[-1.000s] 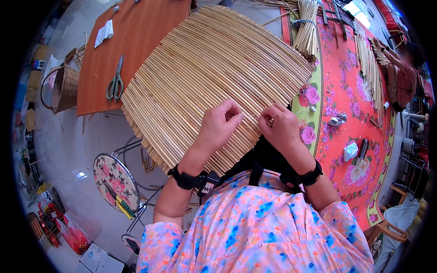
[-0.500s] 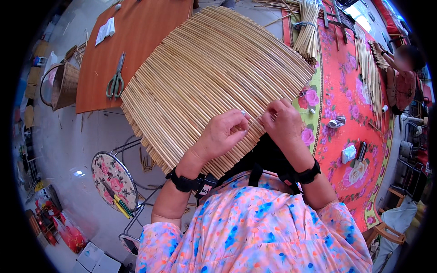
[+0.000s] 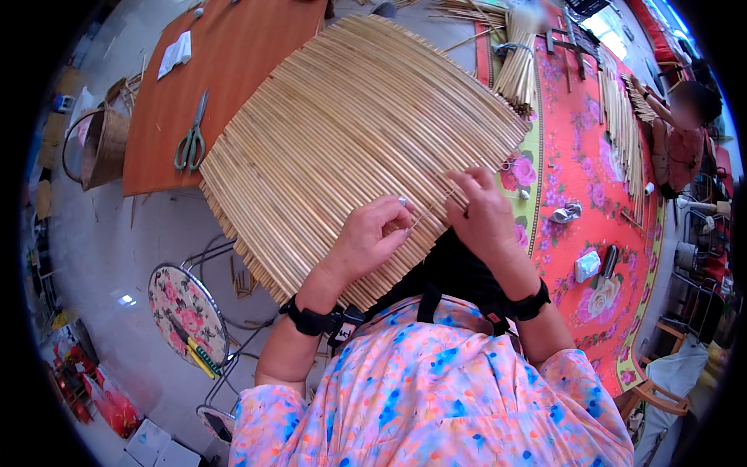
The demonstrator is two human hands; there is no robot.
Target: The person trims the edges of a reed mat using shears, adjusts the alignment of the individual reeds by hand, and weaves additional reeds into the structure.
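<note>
A large fan-shaped mat of pale reed stalks point(image 3: 350, 117), laid side by side, stretches away from my lap. Over its near right part my left hand point(image 3: 369, 237) is closed, thumb and forefinger pinched, a ring on one finger. A thin thread point(image 3: 424, 214), faint against the stalks, runs between my hands. My right hand point(image 3: 482, 214) sits just right of it by the mat's near right edge, fingers curled around the thread's other end; their tips are partly hidden. Dark bands circle both wrists.
Green-handled scissors point(image 3: 191, 144) lie on the brown table point(image 3: 156, 167) at left, near a wicker basket point(image 3: 105, 148). A floral stool point(image 3: 175, 292) bears a yellow cutter point(image 3: 202, 359). On the red flowered cloth point(image 3: 568, 311) are a reed bundle point(image 3: 515, 74) and a white packet point(image 3: 587, 266). Another person point(image 3: 685, 132) works far right.
My left hand has drawn slightly left and nearer. The fingers of my right hand have spread a little from their tighter pinch. The whole view has shifted slightly.
</note>
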